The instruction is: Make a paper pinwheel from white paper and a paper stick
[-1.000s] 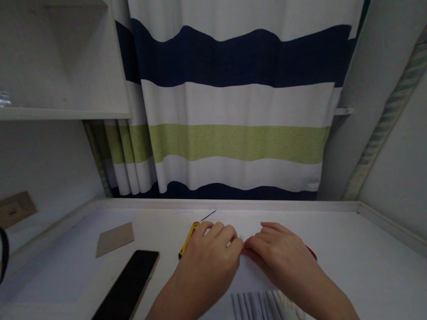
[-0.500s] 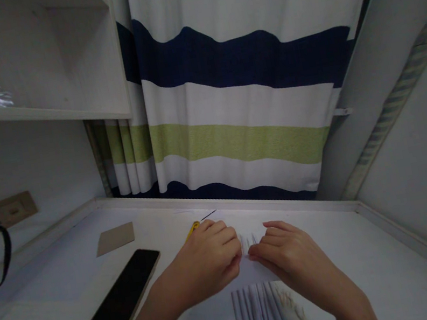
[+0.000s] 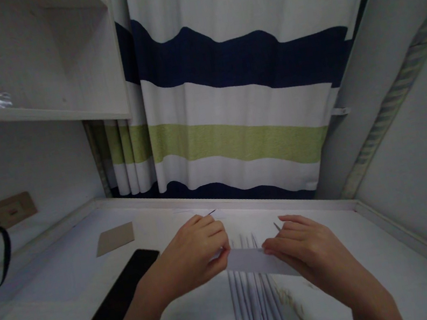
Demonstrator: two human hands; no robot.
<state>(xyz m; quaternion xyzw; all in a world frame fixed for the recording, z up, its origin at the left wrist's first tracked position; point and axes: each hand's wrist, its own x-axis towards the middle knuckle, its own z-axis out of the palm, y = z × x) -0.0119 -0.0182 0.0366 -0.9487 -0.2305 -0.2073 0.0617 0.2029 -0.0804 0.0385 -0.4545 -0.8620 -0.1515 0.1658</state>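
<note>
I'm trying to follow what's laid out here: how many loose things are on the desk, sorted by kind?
Paper strip, held by both hands: 1
Striped sheet under it: 1
Smartphone: 1
Brown card: 1
Total: 4

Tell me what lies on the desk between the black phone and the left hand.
Head view: nothing. Bare white desk separates the flat black phone from the left hand, which pinches a white paper strip with the right hand.
</note>
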